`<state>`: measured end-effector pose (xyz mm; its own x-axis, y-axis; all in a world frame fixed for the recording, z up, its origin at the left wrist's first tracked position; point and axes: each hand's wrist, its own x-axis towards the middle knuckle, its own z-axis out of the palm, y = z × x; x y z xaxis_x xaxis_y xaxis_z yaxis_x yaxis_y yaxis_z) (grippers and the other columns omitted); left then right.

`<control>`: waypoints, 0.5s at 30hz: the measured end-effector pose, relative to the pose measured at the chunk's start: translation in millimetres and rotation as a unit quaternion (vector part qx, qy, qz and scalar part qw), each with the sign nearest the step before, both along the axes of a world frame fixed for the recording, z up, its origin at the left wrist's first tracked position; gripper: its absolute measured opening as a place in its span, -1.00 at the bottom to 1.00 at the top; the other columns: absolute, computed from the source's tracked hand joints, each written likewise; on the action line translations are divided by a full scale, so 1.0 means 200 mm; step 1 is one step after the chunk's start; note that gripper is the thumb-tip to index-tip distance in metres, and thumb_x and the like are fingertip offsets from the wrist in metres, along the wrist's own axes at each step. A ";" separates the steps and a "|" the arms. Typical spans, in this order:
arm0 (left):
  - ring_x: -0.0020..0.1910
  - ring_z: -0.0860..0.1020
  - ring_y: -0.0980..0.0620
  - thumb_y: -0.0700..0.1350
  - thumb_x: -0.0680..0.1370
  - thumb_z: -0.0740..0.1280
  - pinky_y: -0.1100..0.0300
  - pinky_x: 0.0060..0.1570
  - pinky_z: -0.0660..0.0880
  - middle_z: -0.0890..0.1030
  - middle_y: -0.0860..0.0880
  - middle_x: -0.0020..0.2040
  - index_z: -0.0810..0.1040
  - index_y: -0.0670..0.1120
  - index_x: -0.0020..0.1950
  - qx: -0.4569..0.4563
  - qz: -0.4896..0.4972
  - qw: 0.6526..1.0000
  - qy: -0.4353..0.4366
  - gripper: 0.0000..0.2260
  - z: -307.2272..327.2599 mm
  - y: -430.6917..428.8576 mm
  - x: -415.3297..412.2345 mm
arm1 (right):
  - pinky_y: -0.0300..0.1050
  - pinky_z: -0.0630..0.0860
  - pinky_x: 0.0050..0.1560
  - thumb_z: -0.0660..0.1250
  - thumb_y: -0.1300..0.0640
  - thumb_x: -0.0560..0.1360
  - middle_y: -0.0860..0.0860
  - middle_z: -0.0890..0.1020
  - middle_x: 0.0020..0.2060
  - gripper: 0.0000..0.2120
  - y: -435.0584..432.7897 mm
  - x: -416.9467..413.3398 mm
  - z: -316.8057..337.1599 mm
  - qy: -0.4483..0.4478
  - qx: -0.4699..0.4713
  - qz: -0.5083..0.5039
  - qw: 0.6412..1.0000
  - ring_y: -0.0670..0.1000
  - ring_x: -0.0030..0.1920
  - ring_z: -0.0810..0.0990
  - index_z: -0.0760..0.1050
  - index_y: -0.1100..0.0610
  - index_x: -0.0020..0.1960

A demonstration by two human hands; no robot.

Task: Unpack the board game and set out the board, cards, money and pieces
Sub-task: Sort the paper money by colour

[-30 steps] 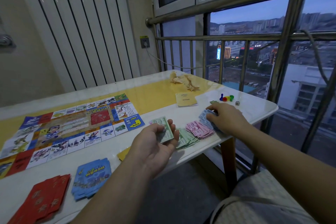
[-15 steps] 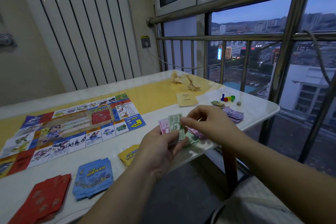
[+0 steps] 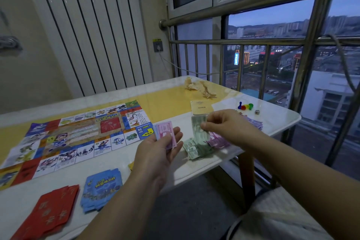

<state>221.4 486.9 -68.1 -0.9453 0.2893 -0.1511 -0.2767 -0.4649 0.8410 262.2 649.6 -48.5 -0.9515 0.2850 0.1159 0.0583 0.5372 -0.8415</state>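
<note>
Head view, findings in descending order of size.

1. Bench (image 3: 282, 121): carries every part of the set that is in view.
2. Board (image 3: 78, 138): unfolded and flat across the left half, with its right end near the middle of the bench. Judged done.
3. Red cards (image 3: 50, 212): fanned at the near left corner. Blue cards (image 3: 102, 189) are fanned just beside them along the near edge. Judged done, though neither stack is squared.
4. Left grip (image 3: 161, 148): held over the near edge, palm up, clasping a thin sheaf of pink notes (image 3: 165, 132) between thumb and fingers.
5. Right grip (image 3: 226, 124): held over the near right part of the bench, pinching a single green note (image 3: 198, 124) upright.
6. Money on the bench: a loose green pile (image 3: 194, 149) lies at the near edge. A pink pile (image 3: 219, 142) just beside it is partly hidden by the right grip. A purple pile (image 3: 254, 122) lies toward the right edge.
7. Booklet (image 3: 201, 107) and crumpled wrapping (image 3: 200, 87): both toward the far edge.
8. Pawns (image 3: 245, 106): grouped near the far right corner, with the die (image 3: 257, 112) just beside them. Judged done.

Assessment: the task is well advanced. The step in hand appears to be sorting the money by colour. The notes in both grips have not yet been laid down, and the piles are untidy. A yellow item behind the left wrist is too hidden to identify.
</note>
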 end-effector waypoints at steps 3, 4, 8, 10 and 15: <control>-0.16 0.62 0.04 -0.35 0.58 0.19 0.27 -0.28 0.61 0.65 -0.10 -0.15 0.51 -0.18 -0.08 -0.004 0.009 1.000 -0.003 -0.85 -0.01 -0.02 -0.01 | -0.31 0.47 -0.29 0.37 0.07 0.49 -0.07 0.61 -0.23 -0.85 -0.08 -0.03 -0.04 -0.038 0.094 0.037 0.994 -0.16 -0.28 0.55 0.58 0.08 0.04; -0.16 0.63 0.04 -0.35 0.58 0.20 0.26 -0.26 0.61 0.65 -0.10 -0.15 0.51 -0.18 -0.08 -0.007 0.009 1.000 -0.001 -0.85 -0.01 -0.03 -0.01 | -0.28 0.49 -0.22 0.38 0.05 0.49 -0.11 0.60 -0.20 -0.79 -0.10 -0.04 -0.07 -0.042 0.145 0.032 0.988 -0.16 -0.21 0.55 0.56 0.05 0.11; -0.14 0.63 0.04 -0.36 0.56 0.22 0.27 -0.27 0.61 0.66 -0.10 -0.15 0.53 -0.17 -0.05 -0.022 0.001 1.000 0.011 -0.86 -0.02 -0.03 0.00 | -0.10 0.44 0.10 0.33 -0.01 0.51 -0.21 0.50 -0.12 -0.77 -0.12 -0.05 -0.13 0.056 0.239 -0.036 0.969 -0.18 -0.05 0.47 0.50 -0.06 0.16; -0.16 0.63 0.04 -0.36 0.55 0.24 0.28 -0.29 0.60 0.66 -0.10 -0.16 0.54 -0.19 -0.03 -0.024 -0.010 1.000 0.017 -0.87 -0.02 -0.02 0.00 | -0.27 0.41 -0.12 0.31 -0.01 0.53 -0.21 0.53 -0.19 -0.88 -0.13 -0.04 -0.11 0.127 0.121 -0.036 0.984 -0.26 -0.23 0.46 0.54 -0.02 0.03; -0.26 0.62 0.04 -0.34 0.56 0.23 0.26 -0.28 0.59 0.65 -0.11 -0.30 0.55 -0.22 -0.10 -0.022 -0.057 0.998 0.017 -0.87 0.01 0.04 0.05 | -0.17 0.52 -0.15 0.42 0.08 0.45 -0.06 0.64 -0.27 -0.91 -0.15 -0.03 -0.07 0.091 -0.046 0.023 0.994 -0.10 -0.23 0.59 0.55 0.07 -0.17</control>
